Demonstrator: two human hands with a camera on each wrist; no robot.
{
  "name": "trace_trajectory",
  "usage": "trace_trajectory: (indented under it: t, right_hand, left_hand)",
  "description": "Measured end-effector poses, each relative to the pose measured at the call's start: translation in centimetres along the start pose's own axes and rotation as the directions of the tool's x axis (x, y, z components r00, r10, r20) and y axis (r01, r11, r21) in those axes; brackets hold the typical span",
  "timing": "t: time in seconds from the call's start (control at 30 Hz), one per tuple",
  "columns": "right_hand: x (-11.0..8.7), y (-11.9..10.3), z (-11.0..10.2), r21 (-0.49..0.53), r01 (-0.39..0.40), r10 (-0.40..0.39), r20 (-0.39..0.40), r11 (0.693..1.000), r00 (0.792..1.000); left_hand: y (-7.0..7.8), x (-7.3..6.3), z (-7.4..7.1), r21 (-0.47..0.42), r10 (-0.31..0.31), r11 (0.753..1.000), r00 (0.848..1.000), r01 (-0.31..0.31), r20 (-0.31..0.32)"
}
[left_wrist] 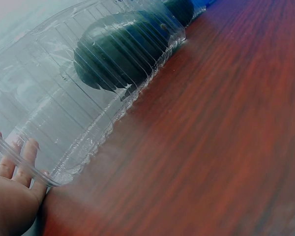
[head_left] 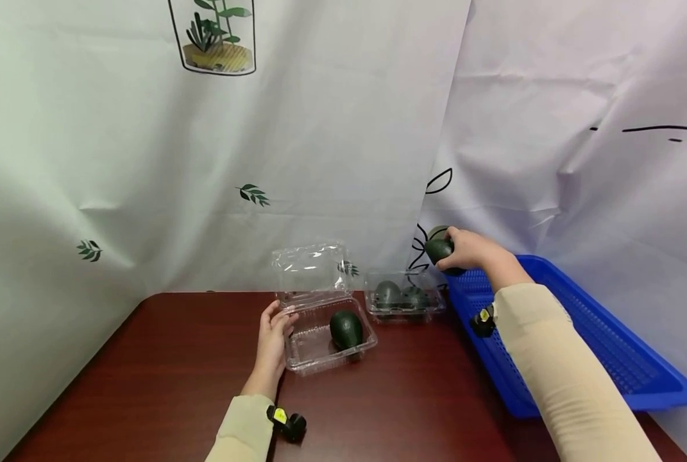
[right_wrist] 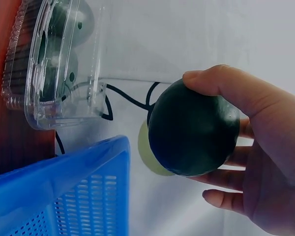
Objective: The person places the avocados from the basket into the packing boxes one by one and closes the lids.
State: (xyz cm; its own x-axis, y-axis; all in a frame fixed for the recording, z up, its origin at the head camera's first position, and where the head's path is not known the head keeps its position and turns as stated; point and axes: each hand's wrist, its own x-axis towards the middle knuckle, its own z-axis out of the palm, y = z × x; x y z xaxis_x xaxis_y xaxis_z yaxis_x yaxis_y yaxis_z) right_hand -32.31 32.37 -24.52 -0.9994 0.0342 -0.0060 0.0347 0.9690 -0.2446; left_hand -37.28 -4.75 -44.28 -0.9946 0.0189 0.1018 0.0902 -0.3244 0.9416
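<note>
My right hand (head_left: 464, 250) grips a dark green avocado (right_wrist: 194, 130) above the far end of the blue basket (head_left: 609, 346), thumb on one side and fingers round the other. An open clear plastic clamshell box (head_left: 311, 356) lies on the table with its lid (head_left: 311, 269) raised at the back. One avocado (head_left: 346, 330) sits in the right part of that box. At the box's left end, my left hand (head_left: 271, 340) touches the rim with its fingers fairly straight. In the left wrist view, fingers (left_wrist: 27, 162) show against the clear plastic.
A second clear box (head_left: 403, 311), holding two avocados, stands behind and right of the open one, near the white cloth backdrop (head_left: 349, 128). The blue basket runs along the right side of the dark red-brown table (head_left: 389, 410).
</note>
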Motion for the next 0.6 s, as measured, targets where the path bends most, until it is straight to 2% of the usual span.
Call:
trace_trajectory:
  t: [0.3, 0.6]
  right_hand:
    - [0.3, -0.2, 0.4, 0.002, 0.022, -0.022, -0.003, 1.0, 1.0]
    - [1.0, -1.3, 0.5, -0.002, 0.035, -0.035, -0.003, 0.999, 0.999]
  left_hand:
    - [-0.6, 0.3, -0.1, -0.01, -0.008, 1.0, 1.0, 0.007, -0.013]
    - [-0.2, 0.4, 0.1, -0.019, 0.006, 1.0, 1.0, -0.007, -0.027]
